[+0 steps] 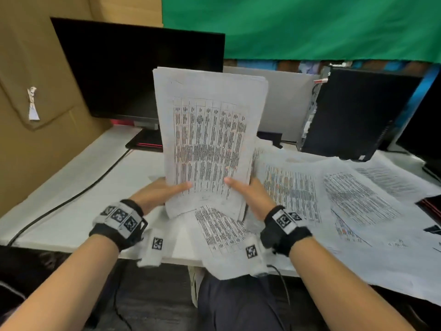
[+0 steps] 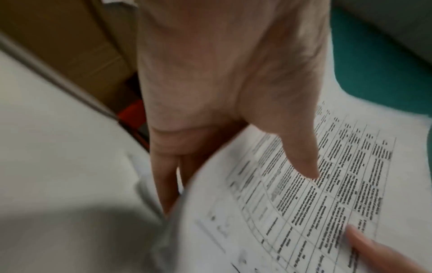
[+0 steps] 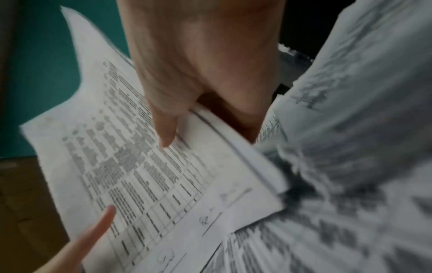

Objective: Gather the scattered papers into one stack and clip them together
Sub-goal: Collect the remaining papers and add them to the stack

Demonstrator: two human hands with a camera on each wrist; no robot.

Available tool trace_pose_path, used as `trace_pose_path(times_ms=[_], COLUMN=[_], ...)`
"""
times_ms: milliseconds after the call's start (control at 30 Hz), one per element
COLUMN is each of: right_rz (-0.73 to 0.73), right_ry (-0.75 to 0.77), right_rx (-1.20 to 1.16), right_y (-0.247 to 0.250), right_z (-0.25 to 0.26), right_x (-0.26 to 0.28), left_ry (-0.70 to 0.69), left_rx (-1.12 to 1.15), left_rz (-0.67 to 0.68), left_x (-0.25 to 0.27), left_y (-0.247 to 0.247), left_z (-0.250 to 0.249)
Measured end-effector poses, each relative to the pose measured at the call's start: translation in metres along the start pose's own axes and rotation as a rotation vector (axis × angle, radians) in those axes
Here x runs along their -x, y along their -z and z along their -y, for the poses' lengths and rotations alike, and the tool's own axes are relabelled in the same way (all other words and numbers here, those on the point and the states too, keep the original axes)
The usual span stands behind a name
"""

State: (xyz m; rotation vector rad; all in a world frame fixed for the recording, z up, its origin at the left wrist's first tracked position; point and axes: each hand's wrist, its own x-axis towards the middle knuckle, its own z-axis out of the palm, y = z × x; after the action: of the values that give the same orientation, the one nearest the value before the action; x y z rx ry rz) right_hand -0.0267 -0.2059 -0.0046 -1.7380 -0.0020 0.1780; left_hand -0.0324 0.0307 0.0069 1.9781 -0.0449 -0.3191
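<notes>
— What carries it all?

— A white rectangular table. Loose white printed paper sheets overlap across its right half, and one sheet hangs over the near edge.

— And on the left?

— A thin black cable runs from the near left toward the far middle. At the far edge stand a black flat monitor (screen dark) and, to the right, a black computer tower.
</notes>
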Motion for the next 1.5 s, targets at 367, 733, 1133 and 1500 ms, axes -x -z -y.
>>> trace_pose_path(times_ms=[367,733,1133,1500], right_rz=[0.122,0.150,-0.181,-0.436], right_ry=[-0.404,-0.351,-0.075,-0.373], right_rx=[-0.305,-0.135,-0.132,0.134], right_y=[-0.012,-0.003,0.081,0.191], right_z=[0.000,-0.002,0.010,-0.064], right_x=[-0.005,-0.011,0.010,0.036], left_ry=[0.333,0.067,-0.104,0.258], left_rx=[0.127,0.164,0.469,0.479], left_rz=[-0.207,-0.358,-0.105,-0.422], left_x=[-0.011,-0.008,0.004,-0.019], left_y=[-0.008,-0.010,-0.049,-0.083], left_z=[0.032,0.049,-0.026,0.015])
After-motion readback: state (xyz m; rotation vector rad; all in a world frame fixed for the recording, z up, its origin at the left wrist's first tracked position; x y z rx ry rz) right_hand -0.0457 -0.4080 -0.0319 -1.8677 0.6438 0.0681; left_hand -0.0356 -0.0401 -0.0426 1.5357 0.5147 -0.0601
